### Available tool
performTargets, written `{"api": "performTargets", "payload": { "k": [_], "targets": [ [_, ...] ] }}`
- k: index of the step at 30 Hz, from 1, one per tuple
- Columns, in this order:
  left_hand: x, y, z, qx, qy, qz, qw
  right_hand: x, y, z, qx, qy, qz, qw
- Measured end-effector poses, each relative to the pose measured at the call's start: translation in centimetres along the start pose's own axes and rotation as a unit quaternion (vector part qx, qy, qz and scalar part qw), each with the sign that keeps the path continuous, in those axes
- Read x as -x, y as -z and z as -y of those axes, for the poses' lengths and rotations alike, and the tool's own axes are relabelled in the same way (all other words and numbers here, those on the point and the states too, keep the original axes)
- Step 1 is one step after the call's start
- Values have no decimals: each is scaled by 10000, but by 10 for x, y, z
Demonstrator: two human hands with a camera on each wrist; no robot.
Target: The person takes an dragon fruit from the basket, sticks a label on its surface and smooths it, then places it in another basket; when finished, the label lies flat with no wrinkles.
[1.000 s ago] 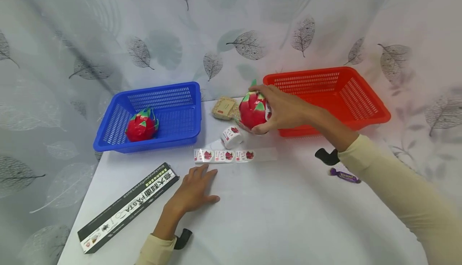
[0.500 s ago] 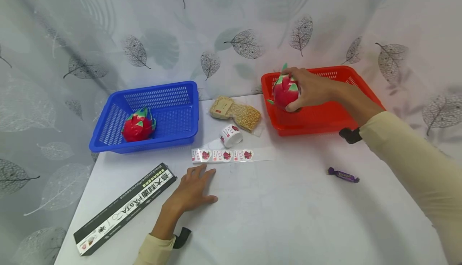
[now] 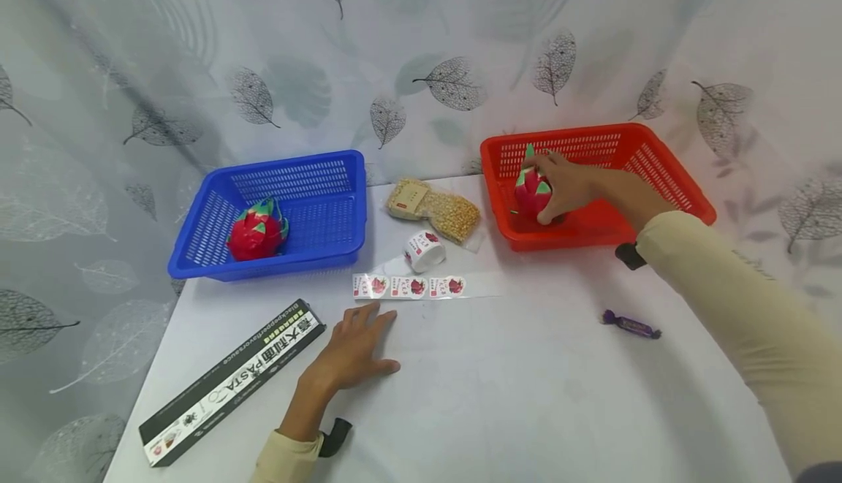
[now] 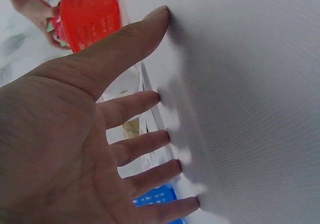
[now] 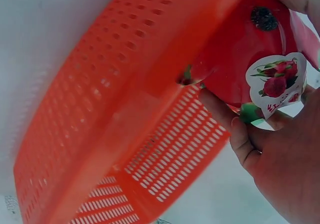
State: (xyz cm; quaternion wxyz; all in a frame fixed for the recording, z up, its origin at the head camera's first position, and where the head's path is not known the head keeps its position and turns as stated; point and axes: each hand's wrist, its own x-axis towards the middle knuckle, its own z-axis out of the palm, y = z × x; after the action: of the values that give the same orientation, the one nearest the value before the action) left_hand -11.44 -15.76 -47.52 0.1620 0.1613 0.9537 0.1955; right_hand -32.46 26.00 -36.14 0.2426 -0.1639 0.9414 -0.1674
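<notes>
My right hand (image 3: 571,185) grips a red dragon fruit (image 3: 530,191) with green scale tips, inside the left part of the red basket (image 3: 595,238). A white sticker with a dragon fruit picture shows on the fruit's skin in the right wrist view, partly near my palm. On the table my left hand (image 3: 349,348) rests with fingers spread, its fingertips touching the cloth in the left wrist view. Just beyond it lies a strip of dragon fruit stickers (image 3: 409,287), leading off a sticker roll (image 3: 424,250).
A blue basket (image 3: 289,258) at the left holds another dragon fruit (image 3: 255,234). Between the baskets lies a clear bag of yellow kernels (image 3: 434,209). A black-and-white pasta box (image 3: 233,384) lies left of my left hand. A purple-wrapped candy (image 3: 631,324) is at the right.
My right hand has carried the dragon fruit to the right, from in front of the kernel bag over the red basket's rim, then lowered it inside. The left hand has stayed put.
</notes>
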Motion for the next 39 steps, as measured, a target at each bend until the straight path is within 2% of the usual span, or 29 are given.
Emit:
{"api": "performTargets", "payload": {
  "k": [9,17,24,29,39],
  "targets": [
    [0,-1,0,35,-6,-27,10000,-14,-20,-11,161,-71,101,9998],
    [0,-3,-1,144,43,-11,9999,-20,-31,-17,-290,-152,230,9992],
    [0,-1,1,127,-2,-53,9999,-22,-33,-22,-602,-1,-50,9982],
    [0,-1,1,133,21,-22,9999,-23,-34,-26,-646,137,-282,9974],
    [0,-1,0,183,60,-20,9998,-22,-38,-34,-858,90,-507,9950]
  ]
}}
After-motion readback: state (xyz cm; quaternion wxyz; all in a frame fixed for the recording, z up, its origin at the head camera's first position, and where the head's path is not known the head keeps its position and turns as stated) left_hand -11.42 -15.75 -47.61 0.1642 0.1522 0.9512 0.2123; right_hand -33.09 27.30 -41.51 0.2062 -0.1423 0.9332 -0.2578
